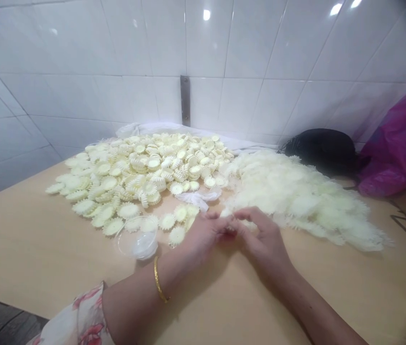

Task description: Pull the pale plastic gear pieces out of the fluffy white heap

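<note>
My left hand (204, 237), with a gold bangle at the wrist, and my right hand (262, 242) meet over the front of the table. The fingertips of both are closed together on a small pale cream piece (226, 212), mostly hidden by the fingers. Left of my left hand lie a few loose scalloped cream discs (177, 235). Near that forearm stands a small clear plastic tub (144, 245) with its round lid leaning beside it. A large heap of similar scalloped discs (152, 165) spreads behind. Beyond my right hand lies a heap of thin, gauzy cream pieces (296, 194).
The wooden table (26, 230) meets a white tiled wall (260, 57). A crumpled white scrap (199, 197) sits between the heaps. At the back right are a black bag-like object (319, 149) and a magenta plastic bag (399, 139). A metal strip (185, 100) is on the wall.
</note>
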{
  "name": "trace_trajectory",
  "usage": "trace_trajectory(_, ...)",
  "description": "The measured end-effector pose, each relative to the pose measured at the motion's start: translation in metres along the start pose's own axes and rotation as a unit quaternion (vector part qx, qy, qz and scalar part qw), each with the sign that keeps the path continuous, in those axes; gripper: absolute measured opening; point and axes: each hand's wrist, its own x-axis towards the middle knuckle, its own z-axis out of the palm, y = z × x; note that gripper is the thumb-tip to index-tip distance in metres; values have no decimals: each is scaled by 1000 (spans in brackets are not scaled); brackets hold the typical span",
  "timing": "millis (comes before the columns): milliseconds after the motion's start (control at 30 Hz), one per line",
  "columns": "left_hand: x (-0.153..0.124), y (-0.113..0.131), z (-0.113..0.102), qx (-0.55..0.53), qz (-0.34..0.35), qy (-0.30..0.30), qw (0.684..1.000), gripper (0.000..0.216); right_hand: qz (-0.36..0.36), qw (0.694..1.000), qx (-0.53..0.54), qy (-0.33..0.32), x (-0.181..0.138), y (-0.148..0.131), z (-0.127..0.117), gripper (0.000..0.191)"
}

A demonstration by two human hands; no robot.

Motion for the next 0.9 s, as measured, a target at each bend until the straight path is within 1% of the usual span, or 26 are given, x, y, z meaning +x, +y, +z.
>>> trace_trajectory(67, 1, 0, -1, -1, -4, -24, 1000, 17, 31, 999, 36, -16, 0, 1, 1, 15)
trace_trajectory(133, 0, 0, 0, -4, -10, -35, 999, 20, 60, 996, 64, -15, 1, 3, 0, 18)
trace_trajectory(267, -1, -2, 0, 17, -12, -47, 999, 18, 123, 987, 88, 46, 3, 11, 0, 21)
trace_trajectory(300, -2, -3, 0, 23, -13, -53, 998, 18, 136, 984, 101, 53, 4, 13, 0, 22)
trace_trajectory(367, -2, -4, 0, 28, -18, -55, 998, 17, 152, 978, 133, 47, 5, 16, 0, 24)
trace_trajectory(533, -1, -3, 2, 9, -11, -12, 1000, 11, 135, 978, 157, 15, 6, 14, 0, 24)
trace_trajectory(633, -3, 0, 5, -3, -2, 0, 1000, 12, 111, 984, 139, -22, 4, 8, 0, 23)
trace_trajectory(700, -5, 1, 6, -13, 3, 6, 1000, 11, 92, 989, 109, -37, 3, 4, 0, 26)
trace_trajectory(800, -5, 1, 5, -24, 10, 10, 1000, 10, 66, 994, 63, -52, 2, 1, 0, 31)
trace_trajectory(900, -4, -1, 3, 2, 8, -8, 1000, 15, 60, 994, 79, -44, 2, 1, 0, 21)
